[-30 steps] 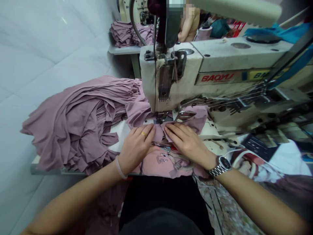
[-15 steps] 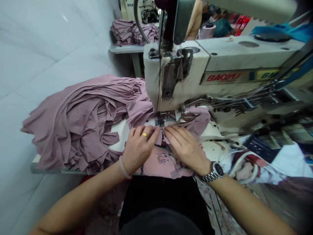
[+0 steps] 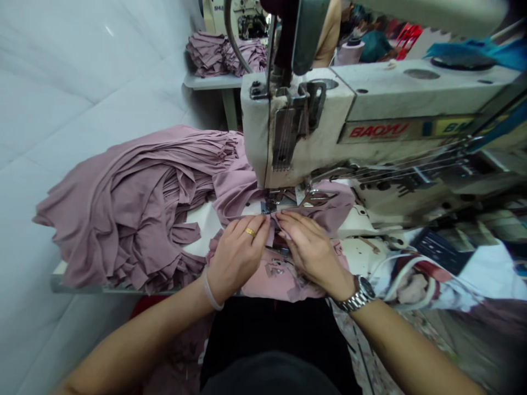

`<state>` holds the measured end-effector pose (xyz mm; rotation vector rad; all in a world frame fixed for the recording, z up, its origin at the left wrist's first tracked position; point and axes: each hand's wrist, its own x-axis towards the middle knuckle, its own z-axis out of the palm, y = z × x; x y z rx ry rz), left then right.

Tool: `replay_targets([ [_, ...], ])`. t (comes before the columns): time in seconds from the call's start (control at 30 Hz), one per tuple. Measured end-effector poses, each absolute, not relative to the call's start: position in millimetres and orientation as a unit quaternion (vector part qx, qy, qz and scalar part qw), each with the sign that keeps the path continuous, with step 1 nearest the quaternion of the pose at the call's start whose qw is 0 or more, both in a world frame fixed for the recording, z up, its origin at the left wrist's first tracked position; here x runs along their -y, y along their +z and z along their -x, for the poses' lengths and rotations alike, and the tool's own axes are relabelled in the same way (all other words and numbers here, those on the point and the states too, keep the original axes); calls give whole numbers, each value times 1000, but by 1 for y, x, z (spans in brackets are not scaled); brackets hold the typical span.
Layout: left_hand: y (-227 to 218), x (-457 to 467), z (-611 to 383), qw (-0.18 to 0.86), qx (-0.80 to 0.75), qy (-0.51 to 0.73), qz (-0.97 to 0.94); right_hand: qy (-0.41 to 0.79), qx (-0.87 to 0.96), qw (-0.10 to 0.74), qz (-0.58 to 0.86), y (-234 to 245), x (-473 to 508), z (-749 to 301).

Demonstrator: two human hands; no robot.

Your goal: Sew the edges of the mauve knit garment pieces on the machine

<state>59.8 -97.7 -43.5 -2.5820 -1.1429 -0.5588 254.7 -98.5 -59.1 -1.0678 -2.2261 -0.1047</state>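
Mauve knit fabric feeds under the presser foot of an industrial sewing machine. Left hand and right hand press flat, fingertips nearly meeting, keeping the edge smooth and even.

The stacked cloth has a dusty mauve pink colour, the sewing machine is cream white, its label carries red letters, the printed cloth shows white, red and brown shapes, and the blue cloth is bright blue.
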Motion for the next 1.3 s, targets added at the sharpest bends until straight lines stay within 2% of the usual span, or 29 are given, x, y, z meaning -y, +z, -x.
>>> replay_targets([
  [0.07, -44, 98, -60, 127, 395, -191, 890, -24, 848, 328, 416, -57, 98, -255],
  [0.2, -46, 97, -60, 118, 402, -187, 888, -71, 875, 287, 384, -57, 99, -255],
  [0.37, -49, 97, -61, 114, 403, -179, 890, -80, 872, 293, 384, -57, 100, -255],
  [0.73, -51, 96, -56, 99, 399, -187, 892, -132, 888, 225, 379, -49, 100, -253],
  [1.3, -43, 84, -53, 96, 385, -175, 901, -102, 871, 236, 419, -48, 92, -251],
])
